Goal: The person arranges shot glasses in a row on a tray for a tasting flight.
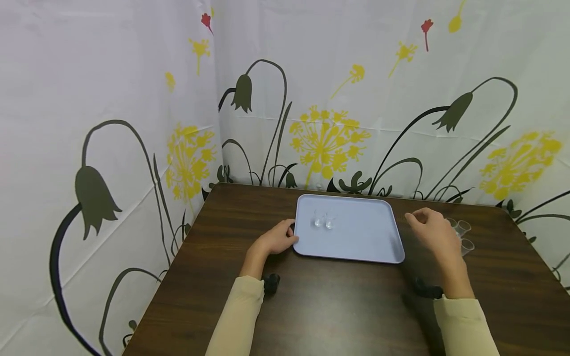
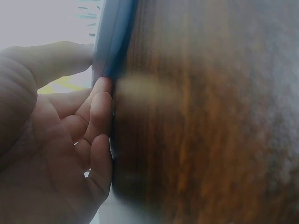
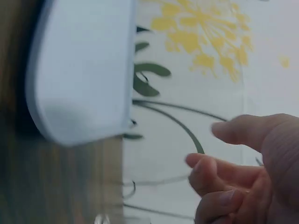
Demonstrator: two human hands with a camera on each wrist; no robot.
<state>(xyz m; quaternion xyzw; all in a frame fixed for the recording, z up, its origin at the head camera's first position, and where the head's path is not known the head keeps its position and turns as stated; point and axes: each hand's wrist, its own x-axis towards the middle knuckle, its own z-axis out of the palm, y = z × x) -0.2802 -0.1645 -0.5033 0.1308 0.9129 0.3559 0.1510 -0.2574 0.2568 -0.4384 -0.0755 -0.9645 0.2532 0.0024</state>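
My left hand (image 1: 277,238) pinches the left edge of a pale blue tray (image 1: 356,242) on the brown table. In the left wrist view, the thumb (image 2: 60,63) lies against the rim of the tray (image 2: 112,37), with fingertips bent at its underside. Two small clear cups (image 1: 329,223) stand side by side on the tray's left half. Beyond the tray's right edge, my right hand (image 1: 434,232) hovers with loosely bent fingers and holds nothing. The right wrist view shows a gap between its thumb (image 3: 238,130) and forefinger. Just right of that hand are several clear cups (image 1: 464,227), partly hidden behind it.
The dark wooden table (image 1: 329,296) extends around the tray toward me. A white curtain (image 1: 285,89) printed with flowers hangs along the table's back and left sides. Each wrist wears a black strap (image 1: 271,284) with a device.
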